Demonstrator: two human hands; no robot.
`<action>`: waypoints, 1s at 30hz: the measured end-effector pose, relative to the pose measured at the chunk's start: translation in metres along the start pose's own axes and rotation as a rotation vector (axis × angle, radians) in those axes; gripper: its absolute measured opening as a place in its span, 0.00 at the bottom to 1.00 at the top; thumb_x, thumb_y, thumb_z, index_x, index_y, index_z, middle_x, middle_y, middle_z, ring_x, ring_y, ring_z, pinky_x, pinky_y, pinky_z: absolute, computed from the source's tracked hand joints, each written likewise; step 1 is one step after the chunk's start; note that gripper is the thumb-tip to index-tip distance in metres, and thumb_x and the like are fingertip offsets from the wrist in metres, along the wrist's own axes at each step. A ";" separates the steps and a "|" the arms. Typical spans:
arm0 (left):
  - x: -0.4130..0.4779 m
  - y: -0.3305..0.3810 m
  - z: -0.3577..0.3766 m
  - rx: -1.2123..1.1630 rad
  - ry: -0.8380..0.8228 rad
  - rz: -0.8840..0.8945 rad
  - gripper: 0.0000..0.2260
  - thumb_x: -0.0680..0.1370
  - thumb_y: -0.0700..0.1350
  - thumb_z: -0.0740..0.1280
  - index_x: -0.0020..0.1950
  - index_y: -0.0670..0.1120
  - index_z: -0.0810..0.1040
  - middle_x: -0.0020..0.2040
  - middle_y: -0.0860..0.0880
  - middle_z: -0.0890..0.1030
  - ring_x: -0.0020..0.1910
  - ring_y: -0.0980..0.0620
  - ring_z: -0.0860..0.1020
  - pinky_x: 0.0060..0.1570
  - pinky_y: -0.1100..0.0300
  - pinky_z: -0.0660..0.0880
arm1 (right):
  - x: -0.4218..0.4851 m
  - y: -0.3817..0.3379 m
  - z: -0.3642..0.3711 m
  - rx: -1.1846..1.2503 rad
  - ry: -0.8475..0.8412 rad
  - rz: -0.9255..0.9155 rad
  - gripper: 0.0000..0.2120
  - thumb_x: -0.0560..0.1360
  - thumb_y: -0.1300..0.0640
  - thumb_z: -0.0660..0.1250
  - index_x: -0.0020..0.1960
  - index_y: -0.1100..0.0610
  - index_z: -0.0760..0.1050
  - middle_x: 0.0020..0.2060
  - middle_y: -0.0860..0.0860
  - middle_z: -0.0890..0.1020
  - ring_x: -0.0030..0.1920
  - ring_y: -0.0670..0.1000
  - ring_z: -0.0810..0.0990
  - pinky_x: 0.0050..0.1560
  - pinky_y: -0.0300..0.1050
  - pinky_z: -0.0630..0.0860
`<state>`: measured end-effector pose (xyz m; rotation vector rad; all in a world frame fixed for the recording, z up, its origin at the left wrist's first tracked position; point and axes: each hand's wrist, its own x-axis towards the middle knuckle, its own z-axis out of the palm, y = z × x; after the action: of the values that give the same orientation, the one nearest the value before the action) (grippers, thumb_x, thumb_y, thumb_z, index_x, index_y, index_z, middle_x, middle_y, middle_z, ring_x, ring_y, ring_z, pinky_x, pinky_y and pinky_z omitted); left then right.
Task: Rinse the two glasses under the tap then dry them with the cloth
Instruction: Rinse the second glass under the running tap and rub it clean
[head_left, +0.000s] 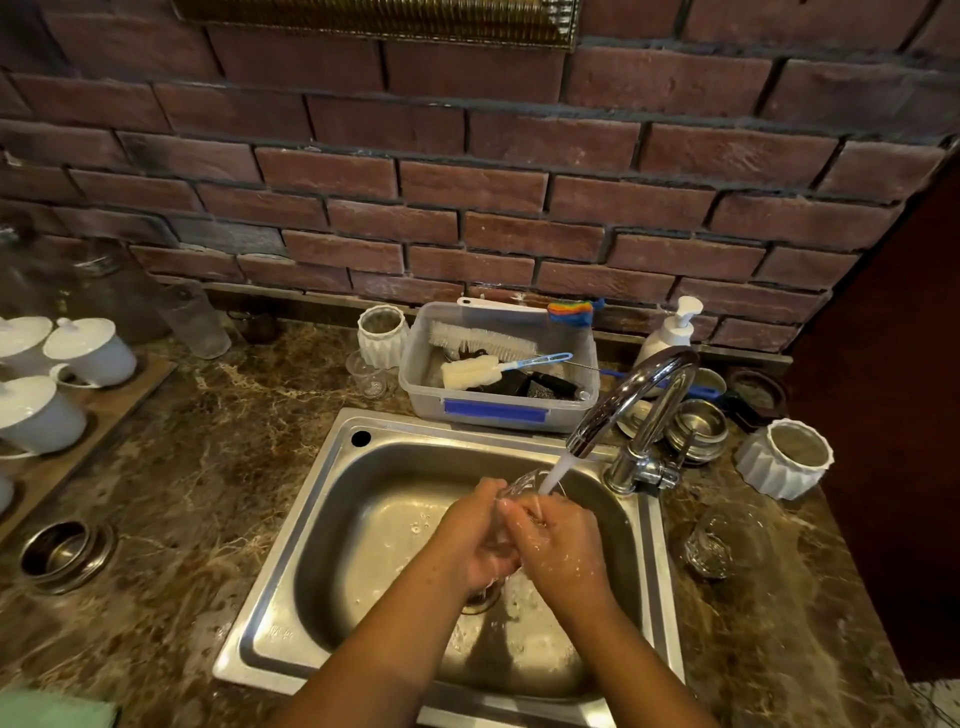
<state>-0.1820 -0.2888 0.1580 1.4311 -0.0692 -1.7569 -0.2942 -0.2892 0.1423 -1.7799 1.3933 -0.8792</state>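
Over the steel sink (322, 493), both hands hold one clear glass (524, 483) under the running tap (628, 395). Water pours from the spout into the glass's mouth. My left hand (478, 535) grips the glass from the left and my right hand (561, 545) wraps it from the right; most of the glass is hidden by fingers. A second clear glass (714, 545) stands on the marble counter right of the sink. A pale green cloth (52, 709) lies at the bottom left corner.
A plastic tub of brushes (498, 410) sits behind the sink, with a small glass (369, 376) and white ribbed cup (382, 332) to its left. Soap pump (672, 330), steel bowls (696, 428) and a white ribbed pot (784, 460) stand right. White lidded cups (88, 351) line the left.
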 end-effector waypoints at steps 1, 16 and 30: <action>0.001 -0.003 0.002 0.032 0.050 0.059 0.12 0.82 0.49 0.63 0.52 0.42 0.81 0.38 0.44 0.85 0.42 0.47 0.82 0.35 0.57 0.80 | 0.000 -0.002 0.000 0.030 0.005 0.030 0.10 0.78 0.54 0.68 0.39 0.48 0.83 0.32 0.47 0.85 0.35 0.45 0.84 0.39 0.43 0.81; 0.001 -0.011 -0.004 0.967 0.115 0.977 0.08 0.84 0.49 0.62 0.55 0.47 0.78 0.50 0.50 0.79 0.48 0.54 0.78 0.46 0.59 0.77 | 0.006 -0.006 -0.002 0.906 0.013 0.762 0.09 0.78 0.54 0.68 0.49 0.58 0.83 0.41 0.57 0.87 0.45 0.57 0.84 0.45 0.53 0.80; 0.006 -0.007 0.002 0.181 0.114 0.335 0.12 0.83 0.47 0.59 0.48 0.44 0.79 0.42 0.43 0.85 0.39 0.50 0.83 0.32 0.58 0.79 | -0.007 -0.020 0.004 0.218 0.048 0.189 0.09 0.77 0.50 0.68 0.41 0.48 0.84 0.35 0.49 0.87 0.42 0.50 0.86 0.48 0.55 0.84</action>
<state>-0.1878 -0.2895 0.1503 1.5451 -0.3937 -1.4206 -0.2821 -0.2784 0.1571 -1.4478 1.4120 -0.9375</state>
